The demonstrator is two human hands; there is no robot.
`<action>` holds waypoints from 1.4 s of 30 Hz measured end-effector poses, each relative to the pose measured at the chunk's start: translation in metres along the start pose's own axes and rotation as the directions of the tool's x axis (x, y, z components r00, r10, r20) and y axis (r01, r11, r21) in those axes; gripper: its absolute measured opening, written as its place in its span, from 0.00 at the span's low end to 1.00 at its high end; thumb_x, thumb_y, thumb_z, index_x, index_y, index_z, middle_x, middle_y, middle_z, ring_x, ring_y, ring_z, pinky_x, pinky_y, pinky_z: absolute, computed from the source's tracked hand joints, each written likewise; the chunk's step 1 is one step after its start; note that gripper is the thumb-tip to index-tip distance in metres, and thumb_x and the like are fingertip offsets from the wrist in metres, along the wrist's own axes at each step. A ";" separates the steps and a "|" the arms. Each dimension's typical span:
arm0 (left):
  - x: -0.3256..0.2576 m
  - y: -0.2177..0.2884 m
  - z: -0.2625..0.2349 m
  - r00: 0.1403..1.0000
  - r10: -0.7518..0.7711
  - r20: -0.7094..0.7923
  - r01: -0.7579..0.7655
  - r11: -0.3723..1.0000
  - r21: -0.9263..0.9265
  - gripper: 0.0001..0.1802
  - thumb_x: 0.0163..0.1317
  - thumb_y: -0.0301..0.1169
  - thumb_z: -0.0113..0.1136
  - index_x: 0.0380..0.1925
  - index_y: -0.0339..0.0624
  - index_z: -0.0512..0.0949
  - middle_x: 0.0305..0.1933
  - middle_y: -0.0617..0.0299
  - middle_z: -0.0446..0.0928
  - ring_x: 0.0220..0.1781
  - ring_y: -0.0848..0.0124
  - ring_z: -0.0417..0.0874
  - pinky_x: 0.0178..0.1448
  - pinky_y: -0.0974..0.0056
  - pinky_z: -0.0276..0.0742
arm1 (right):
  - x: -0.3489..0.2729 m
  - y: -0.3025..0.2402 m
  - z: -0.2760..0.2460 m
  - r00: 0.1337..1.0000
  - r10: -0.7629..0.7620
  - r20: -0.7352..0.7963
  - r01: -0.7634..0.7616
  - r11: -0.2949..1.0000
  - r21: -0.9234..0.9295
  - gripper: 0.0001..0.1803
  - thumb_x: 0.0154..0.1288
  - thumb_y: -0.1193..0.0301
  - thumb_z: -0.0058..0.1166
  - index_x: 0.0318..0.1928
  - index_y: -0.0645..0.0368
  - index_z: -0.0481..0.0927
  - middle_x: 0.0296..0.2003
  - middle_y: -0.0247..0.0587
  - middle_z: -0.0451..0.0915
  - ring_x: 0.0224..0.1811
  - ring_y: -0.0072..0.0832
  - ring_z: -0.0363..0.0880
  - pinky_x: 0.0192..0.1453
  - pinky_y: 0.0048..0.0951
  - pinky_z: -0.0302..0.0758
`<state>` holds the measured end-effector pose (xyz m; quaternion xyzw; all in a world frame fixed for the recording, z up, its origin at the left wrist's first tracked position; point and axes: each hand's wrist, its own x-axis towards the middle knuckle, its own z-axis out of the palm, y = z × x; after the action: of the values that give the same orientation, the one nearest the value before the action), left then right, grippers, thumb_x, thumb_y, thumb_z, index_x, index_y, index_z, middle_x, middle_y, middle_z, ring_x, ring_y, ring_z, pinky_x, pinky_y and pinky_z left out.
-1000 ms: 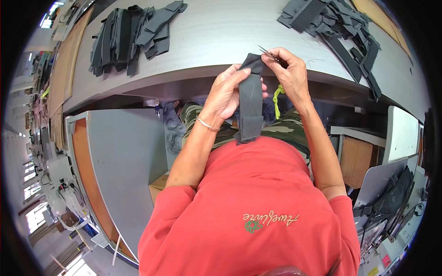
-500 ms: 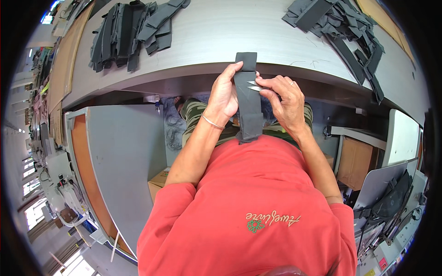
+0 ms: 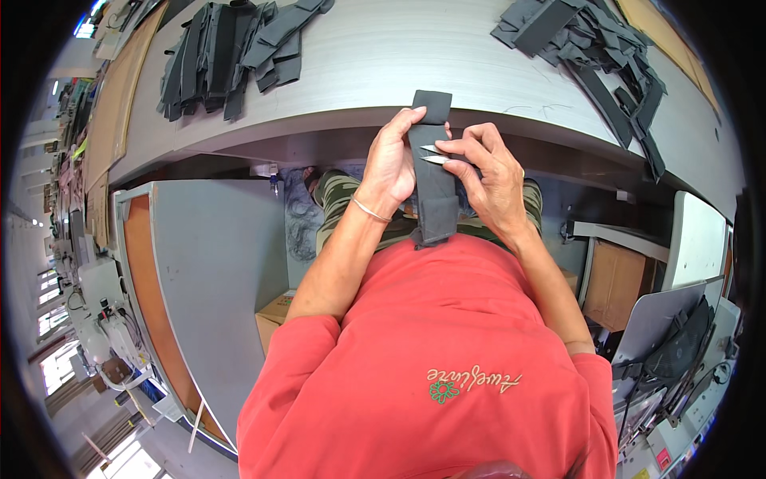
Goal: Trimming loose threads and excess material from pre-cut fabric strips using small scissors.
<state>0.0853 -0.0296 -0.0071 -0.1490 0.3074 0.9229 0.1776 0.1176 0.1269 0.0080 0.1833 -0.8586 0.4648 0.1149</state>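
- Currently, the left hand (image 3: 391,164) is gripping a dark grey fabric strip (image 3: 436,191); its thumb is pressing on the front near the upper end, and its fingers are bending behind, where they are mostly hidden.
- The right hand (image 3: 487,172) is pinching a small metal tool (image 3: 435,160) between the thumb and the fingers; the two pale pointed tips are standing apart, pointing to the left.
- These tips are lying over the upper half of the strip, but I cannot tell if they are really touching the cloth.
- The strip is hanging lengthwise between the two hands, in front of the body; its upper end is overlapping the table edge in the view, and its lower end is reaching the red shirt (image 3: 399,319).
- On the pale table (image 3: 383,68), a pile of similar dark strips is lying at the left (image 3: 209,68), and a more tangled pile is lying at the right (image 3: 586,44).
- A thin bracelet (image 3: 369,211) is circling the left wrist.
- Beside the person's right side, a brown cardboard box (image 3: 613,285) is standing under the table level.
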 end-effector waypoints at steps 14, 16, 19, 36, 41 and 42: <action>0.000 -0.004 -0.007 0.981 -0.016 0.195 0.019 1.000 -0.017 0.13 0.70 0.35 0.47 0.46 0.37 0.72 0.46 0.51 0.78 0.45 0.63 0.82 0.51 0.53 0.82 | 0.013 0.007 0.006 0.935 0.349 -0.058 -0.262 0.794 0.549 0.09 0.63 0.72 0.58 0.45 0.55 0.83 0.37 0.33 0.74 0.34 0.20 0.77 0.33 0.22 0.77; -0.008 -0.003 0.003 0.973 -0.039 0.226 0.038 0.999 0.007 0.16 0.72 0.36 0.44 0.50 0.36 0.71 0.49 0.51 0.77 0.48 0.62 0.82 0.53 0.51 0.81 | 0.016 0.003 -0.002 0.923 0.381 -0.054 -0.315 0.828 0.465 0.10 0.62 0.72 0.59 0.45 0.56 0.82 0.39 0.34 0.72 0.34 0.20 0.77 0.35 0.23 0.77; -0.018 -0.008 0.006 0.946 -0.083 0.313 0.060 0.995 0.082 0.25 0.74 0.36 0.39 0.65 0.35 0.59 0.58 0.50 0.71 0.56 0.60 0.78 0.58 0.49 0.79 | 0.024 0.005 -0.007 0.929 0.368 -0.038 -0.343 0.895 0.287 0.09 0.61 0.74 0.60 0.43 0.59 0.82 0.37 0.32 0.72 0.34 0.17 0.75 0.37 0.21 0.75; -0.029 -0.021 -0.038 0.842 -0.400 0.360 0.401 0.913 0.076 0.26 0.62 0.31 0.63 0.57 0.33 0.68 0.52 0.55 0.76 0.53 0.68 0.79 0.59 0.60 0.77 | 0.010 0.023 -0.007 0.976 0.214 0.028 -0.175 0.708 0.684 0.14 0.52 0.92 0.47 0.33 0.62 0.79 0.43 0.36 0.80 0.39 0.15 0.73 0.40 0.16 0.71; -0.033 -0.009 -0.020 0.961 -0.188 0.203 0.155 0.974 0.166 0.32 0.52 0.21 0.69 0.57 0.39 0.67 0.50 0.61 0.75 0.53 0.72 0.77 0.57 0.66 0.74 | -0.003 0.028 -0.012 0.988 0.139 0.068 -0.141 0.630 0.763 0.13 0.54 0.87 0.39 0.34 0.62 0.77 0.39 0.37 0.79 0.37 0.14 0.72 0.40 0.16 0.68; -0.035 -0.006 -0.018 0.961 -0.188 0.202 0.156 0.974 0.166 0.32 0.52 0.21 0.69 0.57 0.39 0.67 0.50 0.61 0.75 0.53 0.72 0.77 0.57 0.66 0.74 | -0.005 0.026 -0.012 0.980 0.145 0.134 -0.193 0.558 0.807 0.13 0.55 0.84 0.38 0.35 0.61 0.77 0.38 0.37 0.79 0.37 0.14 0.72 0.41 0.17 0.68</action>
<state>0.1218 -0.0441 -0.0108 -0.0601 0.3400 0.8892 0.3003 0.1117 0.1510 -0.0075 0.1447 -0.5639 0.8116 -0.0500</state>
